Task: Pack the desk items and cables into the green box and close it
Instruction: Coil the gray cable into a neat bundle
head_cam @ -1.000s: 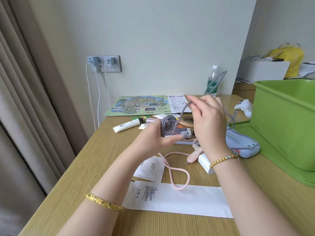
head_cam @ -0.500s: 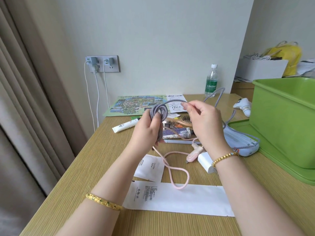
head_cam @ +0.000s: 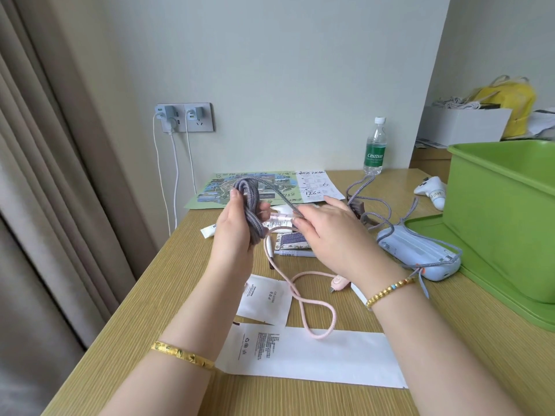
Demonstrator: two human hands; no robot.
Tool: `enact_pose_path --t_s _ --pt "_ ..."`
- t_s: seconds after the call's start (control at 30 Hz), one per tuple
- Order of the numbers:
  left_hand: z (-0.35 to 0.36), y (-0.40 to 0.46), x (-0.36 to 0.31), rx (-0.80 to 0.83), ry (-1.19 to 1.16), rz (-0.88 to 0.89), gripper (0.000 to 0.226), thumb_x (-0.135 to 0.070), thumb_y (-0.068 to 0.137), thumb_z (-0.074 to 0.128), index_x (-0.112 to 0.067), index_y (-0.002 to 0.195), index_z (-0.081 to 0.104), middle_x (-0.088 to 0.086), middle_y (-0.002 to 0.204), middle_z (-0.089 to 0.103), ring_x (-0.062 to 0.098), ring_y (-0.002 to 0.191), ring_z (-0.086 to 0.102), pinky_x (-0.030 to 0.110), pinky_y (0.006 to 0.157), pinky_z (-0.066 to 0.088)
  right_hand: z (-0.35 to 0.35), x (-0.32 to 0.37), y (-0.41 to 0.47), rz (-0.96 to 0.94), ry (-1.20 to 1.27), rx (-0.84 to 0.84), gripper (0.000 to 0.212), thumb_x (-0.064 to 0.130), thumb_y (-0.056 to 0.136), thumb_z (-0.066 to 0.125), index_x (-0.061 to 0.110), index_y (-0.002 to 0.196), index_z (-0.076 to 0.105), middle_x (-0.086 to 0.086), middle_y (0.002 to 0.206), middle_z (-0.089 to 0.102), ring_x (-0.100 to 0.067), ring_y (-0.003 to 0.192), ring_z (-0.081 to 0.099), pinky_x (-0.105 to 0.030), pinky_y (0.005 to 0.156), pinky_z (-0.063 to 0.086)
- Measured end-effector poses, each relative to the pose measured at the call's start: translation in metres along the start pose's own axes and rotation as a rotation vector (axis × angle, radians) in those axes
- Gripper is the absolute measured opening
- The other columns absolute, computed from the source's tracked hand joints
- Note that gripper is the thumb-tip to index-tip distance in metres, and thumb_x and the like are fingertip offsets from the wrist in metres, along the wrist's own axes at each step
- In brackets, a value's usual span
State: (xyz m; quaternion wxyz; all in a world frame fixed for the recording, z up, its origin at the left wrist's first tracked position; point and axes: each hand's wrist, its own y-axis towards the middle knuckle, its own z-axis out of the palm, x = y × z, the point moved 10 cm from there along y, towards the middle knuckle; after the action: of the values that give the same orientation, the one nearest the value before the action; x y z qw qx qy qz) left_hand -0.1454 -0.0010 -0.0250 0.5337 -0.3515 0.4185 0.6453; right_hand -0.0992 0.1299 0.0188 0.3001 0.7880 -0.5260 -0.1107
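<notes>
I see my left hand (head_cam: 237,232) gripping a coil of grey cable (head_cam: 250,205), its loose strand pinched by my right hand (head_cam: 327,232). The green box (head_cam: 504,211) sits open, well right of that hand, past a blue device (head_cam: 420,250).

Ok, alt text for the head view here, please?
A person's left hand grips a coil of grey cable above a wooden desk while the right hand feeds in its loose end. A pink cable, papers and an open green box sit around them.
</notes>
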Motion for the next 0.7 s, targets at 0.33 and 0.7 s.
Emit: enact_pose_path --t_s 0.33,0.7 --pt "0.023 -0.001 0.002 0.182 -0.227 -0.038 0.037 -0.042 0.101 0.023 -0.019 0.102 0.051 0.004 0.078 0.075 0.022 0.082 0.072 0.028 0.073 0.055 0.042 0.003 -0.006 0.002 -0.140 0.213 0.024 0.027 0.099 0.037 0.021 0.102 0.060 -0.003 0.094 0.070 -0.026 0.121 0.048 -0.033 0.110 0.017" --pt "-0.010 0.016 -0.005 -0.046 -0.362 0.012 0.026 -0.040 0.100 0.031 -0.019 0.100 0.048 0.001 0.078 0.047 0.010 0.061 0.048 0.020 0.046 0.044 -0.003 -0.039 -0.009 0.234 -0.342 -0.042 0.031 -0.007 0.077 0.045 0.009 0.098 0.062 -0.008 0.108 0.058 -0.029 0.110 0.045 -0.042 0.109 0.017"
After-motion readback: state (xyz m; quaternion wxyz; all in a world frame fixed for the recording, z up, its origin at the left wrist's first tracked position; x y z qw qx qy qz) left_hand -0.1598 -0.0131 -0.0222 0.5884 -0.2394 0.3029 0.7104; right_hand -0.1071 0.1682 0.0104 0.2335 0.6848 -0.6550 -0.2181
